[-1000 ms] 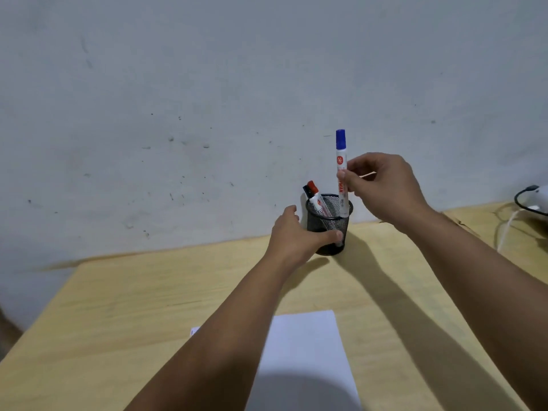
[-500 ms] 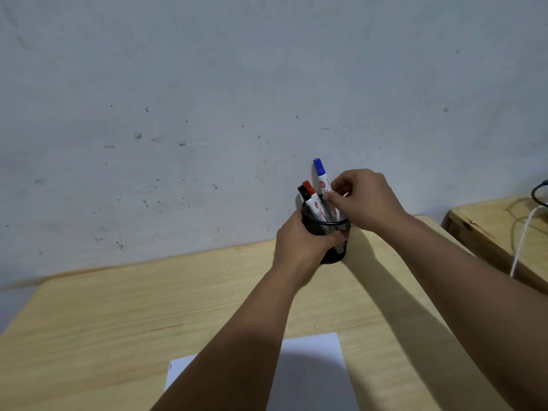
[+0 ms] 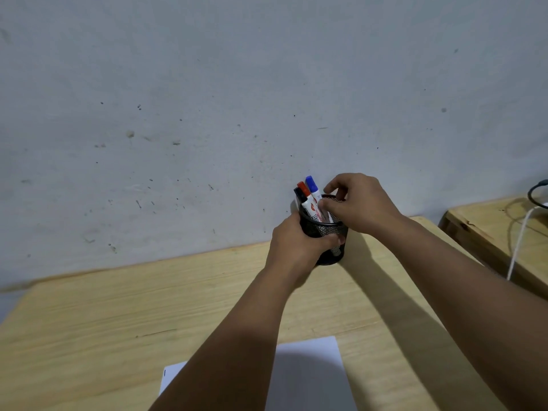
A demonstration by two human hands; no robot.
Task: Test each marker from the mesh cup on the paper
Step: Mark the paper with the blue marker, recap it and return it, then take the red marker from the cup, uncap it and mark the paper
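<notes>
The black mesh cup (image 3: pixel 332 232) stands on the wooden table near the wall. My left hand (image 3: pixel 296 244) is wrapped around its left side. Three markers lean to the left inside it: a blue-capped marker (image 3: pixel 312 186), a red-capped marker (image 3: pixel 308 203) and a black-capped marker (image 3: pixel 299 194). My right hand (image 3: pixel 361 203) hovers over the cup's mouth. Its thumb tip touches the marker bodies and the forefinger is lifted apart; whether it pinches a marker is hidden. The white paper (image 3: pixel 308 375) lies at the near edge, partly under my left forearm.
A grey wall rises right behind the table (image 3: pixel 118 321). A second wooden surface (image 3: pixel 486 229) sits at the right with a white cable (image 3: pixel 517 244) and a dark cord on it.
My right hand has lowered the blue marker from above the cup down into it, beside the red and black ones. My left hand kept its hold on the cup.
</notes>
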